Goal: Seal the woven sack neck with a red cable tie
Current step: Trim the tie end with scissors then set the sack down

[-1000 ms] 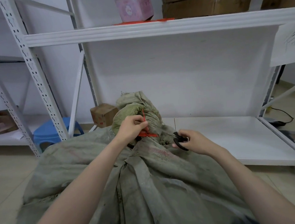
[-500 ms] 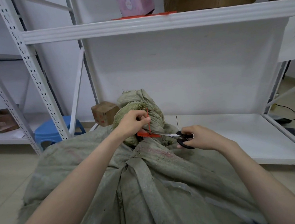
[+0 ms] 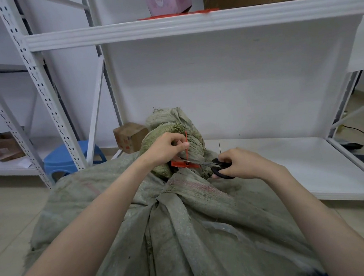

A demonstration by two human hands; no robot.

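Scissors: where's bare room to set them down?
Bare white lower shelf right of the sack. Floor left of the sack, before the blue stool. Crowded at the neck: left hand, red cable tie, scissors, right hand.

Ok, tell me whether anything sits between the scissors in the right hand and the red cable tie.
Nothing visible does. The tips of the scissors lie right at the cable tie on the sack neck; the left hand pinches the tail upright, above the blades.

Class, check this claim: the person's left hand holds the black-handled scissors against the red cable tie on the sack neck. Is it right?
No: the head view shows the right hand holding the black-handled scissors against the red cable tie on the sack neck.
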